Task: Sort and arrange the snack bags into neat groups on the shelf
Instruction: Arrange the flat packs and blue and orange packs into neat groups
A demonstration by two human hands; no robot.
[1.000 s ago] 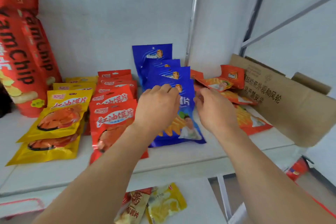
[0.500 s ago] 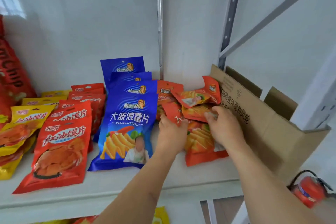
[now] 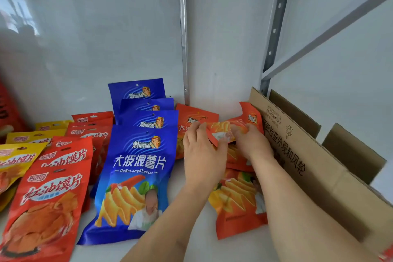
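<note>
An orange snack bag (image 3: 221, 131) is lifted sideways above a loose pile of orange bags (image 3: 238, 202) at the right of the white shelf (image 3: 191, 247). My left hand (image 3: 202, 155) grips its left end and my right hand (image 3: 248, 142) grips its right end. More orange bags (image 3: 195, 119) lean against the back wall behind my hands. To the left lies a stacked row of blue chip bags (image 3: 136, 168), then a row of red bags (image 3: 49, 198), then yellow bags (image 3: 14, 159) at the far left.
A brown cardboard box (image 3: 308, 161) with open flaps stands along the shelf's right side, touching the orange pile. A metal shelf upright (image 3: 274, 34) rises behind it. A large red chip bag (image 3: 8, 112) shows at the left edge.
The view has moved closer and right. Both hands left the blue row, reached into the orange pile and have raised one orange bag off it.
</note>
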